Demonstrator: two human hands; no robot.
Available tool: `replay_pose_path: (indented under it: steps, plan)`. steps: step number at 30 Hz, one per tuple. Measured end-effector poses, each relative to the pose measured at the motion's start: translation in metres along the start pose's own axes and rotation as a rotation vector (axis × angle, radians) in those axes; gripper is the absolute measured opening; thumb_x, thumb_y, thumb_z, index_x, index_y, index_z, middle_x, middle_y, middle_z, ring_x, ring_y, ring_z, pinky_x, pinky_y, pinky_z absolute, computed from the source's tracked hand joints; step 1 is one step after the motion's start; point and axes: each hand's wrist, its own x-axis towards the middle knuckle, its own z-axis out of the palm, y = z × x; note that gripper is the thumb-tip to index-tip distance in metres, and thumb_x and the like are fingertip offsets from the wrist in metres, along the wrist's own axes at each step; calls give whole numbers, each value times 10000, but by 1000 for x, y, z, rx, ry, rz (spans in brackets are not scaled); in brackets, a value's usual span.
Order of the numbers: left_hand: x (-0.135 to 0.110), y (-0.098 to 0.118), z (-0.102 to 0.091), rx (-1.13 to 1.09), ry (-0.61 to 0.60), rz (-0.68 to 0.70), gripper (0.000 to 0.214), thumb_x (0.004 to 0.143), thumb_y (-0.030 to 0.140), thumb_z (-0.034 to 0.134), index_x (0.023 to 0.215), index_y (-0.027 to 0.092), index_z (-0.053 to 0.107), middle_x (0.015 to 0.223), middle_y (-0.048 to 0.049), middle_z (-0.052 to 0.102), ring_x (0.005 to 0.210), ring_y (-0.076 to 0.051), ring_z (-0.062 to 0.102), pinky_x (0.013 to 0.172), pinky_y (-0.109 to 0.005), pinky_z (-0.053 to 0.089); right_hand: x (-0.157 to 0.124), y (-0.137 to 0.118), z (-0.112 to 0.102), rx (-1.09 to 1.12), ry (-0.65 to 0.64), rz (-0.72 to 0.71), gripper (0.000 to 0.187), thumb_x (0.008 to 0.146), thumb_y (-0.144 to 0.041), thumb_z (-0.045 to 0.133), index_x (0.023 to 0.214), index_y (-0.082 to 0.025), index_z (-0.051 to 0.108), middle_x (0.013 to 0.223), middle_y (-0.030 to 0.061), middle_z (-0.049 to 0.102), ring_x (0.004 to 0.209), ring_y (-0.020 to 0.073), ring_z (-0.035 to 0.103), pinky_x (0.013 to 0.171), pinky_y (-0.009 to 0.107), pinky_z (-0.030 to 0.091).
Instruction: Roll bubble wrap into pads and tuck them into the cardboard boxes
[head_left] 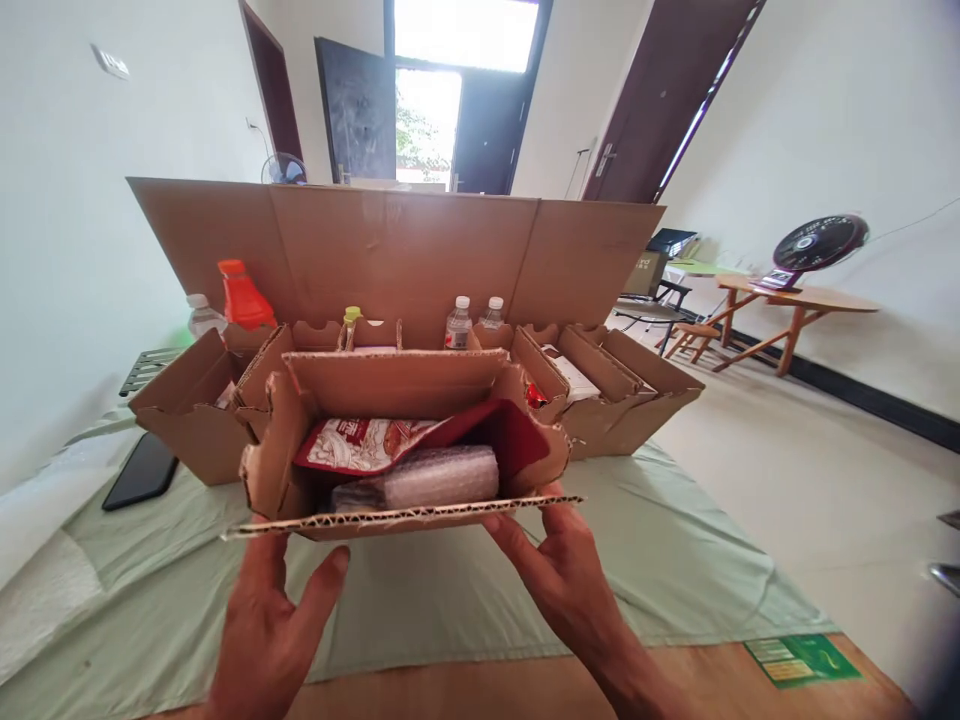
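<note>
Support: wooden top [525,692] covered by pale green cloth [675,560] | far left: white padding [37,590] | on cloth, left: black phone [141,471] flat, just beside left carton [187,425] | middle: small open carton [285,470], right carton [637,405] behind | near right, on bare wood: green card [802,660]
</note>
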Motion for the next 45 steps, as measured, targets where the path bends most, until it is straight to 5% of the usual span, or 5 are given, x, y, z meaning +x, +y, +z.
replay_pose_path:
  steps: [11,21,25,30,45]
  plan:
    - [-64,-47,25,80,-77,-140,560,874,426,642,1393,229,565,1200,-105,712,1328,-333,559,1137,-461,452,-74,33,-28,-206,72,181,371,892,-576,632,997,-232,724,806,56,732,814,275,694,767,372,591]
    - [65,-61,60,93,-339,54,594,665,156,506,1242,173,647,1082,-47,738,1004,-254,683,946,-404,546,-163,73,15,-23,107,224,665,945,-340,625,1560,-226,397,1508,152,538,1211,296,667,918,372,620]
    - [82,-72,85,84,-285,58,675,736,183,513,1411,186,526,1365,-86,650,1270,-279,591,1132,-468,422,-156,61,40,23,63,111,746,933,-219,595,1614,-269,292,1643,129,346,1391,349,517,957,426,612]
    - [41,-74,103,47,-262,50,619,957,373,479,1547,213,388,1695,-96,262,1569,-274,206,1273,-479,168,-148,59,54,-27,35,78,885,893,-131,580,1641,-353,162,1688,83,242,1470,387,401,959,497,620]
    - [46,-97,120,-240,-330,-80,807,963,733,295,1518,172,462,1617,-125,427,1546,-319,275,1289,-502,160,-87,49,68,-269,-321,-29,935,870,-105,576,1647,-272,84,1718,140,86,1529,364,288,1133,543,465]
